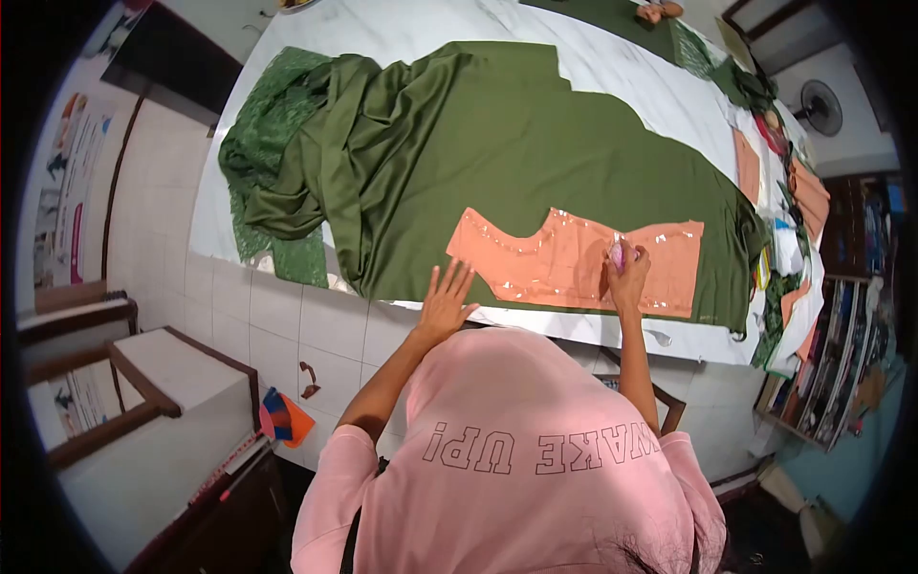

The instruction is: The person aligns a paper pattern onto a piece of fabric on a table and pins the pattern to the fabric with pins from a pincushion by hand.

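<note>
My left hand (447,301) lies flat at the near edge of the green fabric (535,143), fingers spread, beside the left end of an orange pattern-shaped piece (559,253). Small shiny spots run along that piece's outline. Over its right part, my right hand (627,275) has its fingers wrapped round a small pink object (618,253), partly hidden by the fingers. The green fabric is smooth under the orange piece and bunched in folds on the left.
Green lace (263,143) lies at the left of the white table (631,72). Another person's hand (658,11) rests at the far side. Orange scraps (808,191) and other cloth lie on the right. A fan (819,107) stands beyond; a cabinet (182,383) is at lower left.
</note>
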The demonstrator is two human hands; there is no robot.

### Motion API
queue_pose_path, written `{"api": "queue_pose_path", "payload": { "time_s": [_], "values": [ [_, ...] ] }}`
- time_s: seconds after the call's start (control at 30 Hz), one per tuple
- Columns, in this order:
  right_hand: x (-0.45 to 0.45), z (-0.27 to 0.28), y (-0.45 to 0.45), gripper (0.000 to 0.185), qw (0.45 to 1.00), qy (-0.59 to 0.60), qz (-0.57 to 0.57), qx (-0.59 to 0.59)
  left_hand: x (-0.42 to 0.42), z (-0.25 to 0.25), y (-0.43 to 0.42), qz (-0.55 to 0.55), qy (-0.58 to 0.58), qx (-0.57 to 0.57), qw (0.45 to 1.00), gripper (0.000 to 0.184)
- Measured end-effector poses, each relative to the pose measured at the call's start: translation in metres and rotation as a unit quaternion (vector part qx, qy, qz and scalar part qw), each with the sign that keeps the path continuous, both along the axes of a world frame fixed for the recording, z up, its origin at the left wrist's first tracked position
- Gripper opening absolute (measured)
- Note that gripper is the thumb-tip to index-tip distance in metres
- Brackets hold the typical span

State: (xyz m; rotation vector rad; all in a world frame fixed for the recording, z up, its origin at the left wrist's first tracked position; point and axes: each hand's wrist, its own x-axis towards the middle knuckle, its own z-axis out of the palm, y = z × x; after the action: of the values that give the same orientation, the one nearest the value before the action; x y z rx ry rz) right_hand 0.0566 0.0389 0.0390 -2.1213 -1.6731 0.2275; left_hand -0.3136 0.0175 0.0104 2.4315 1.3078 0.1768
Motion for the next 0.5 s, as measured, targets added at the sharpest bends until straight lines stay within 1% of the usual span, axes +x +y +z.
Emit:
{"api": "queue_pose_path", "payload": {
  "time_s": [0.13,0.23,0.3,0.37,0.4,0.43,0.5],
  "values": [
    [0.000,-0.005,0.005,0.047,1.000,-0.019,-0.012,0.000,-0.023,0.016,-0.004,0.019,0.040,0.004,0.999,0.066],
    [-0.004,-0.003,0.008,0.044,0.999,-0.021,-0.024,0.004,-0.041,0.023,-0.006,0.018,0.072,0.017,0.997,0.060],
    [-0.004,-0.006,0.008,0.043,0.999,-0.024,-0.030,0.006,-0.047,0.021,-0.005,0.032,0.062,0.019,0.997,0.057],
    [0.000,-0.011,0.007,0.038,0.998,-0.001,-0.043,0.049,-0.051,0.021,-0.006,0.068,0.037,0.019,0.997,0.052],
    [0.001,-0.013,0.006,0.036,0.996,0.011,-0.047,0.070,-0.052,0.020,-0.007,0.070,0.039,0.019,0.997,0.052],
    [0.003,-0.015,0.005,0.036,0.997,0.014,-0.045,0.069,-0.049,0.018,-0.006,0.078,0.038,0.022,0.996,0.049],
    [0.004,-0.011,0.004,0.030,0.996,-0.030,-0.026,0.085,-0.043,0.024,0.000,0.095,0.037,0.029,0.994,0.043]
  ]
}}
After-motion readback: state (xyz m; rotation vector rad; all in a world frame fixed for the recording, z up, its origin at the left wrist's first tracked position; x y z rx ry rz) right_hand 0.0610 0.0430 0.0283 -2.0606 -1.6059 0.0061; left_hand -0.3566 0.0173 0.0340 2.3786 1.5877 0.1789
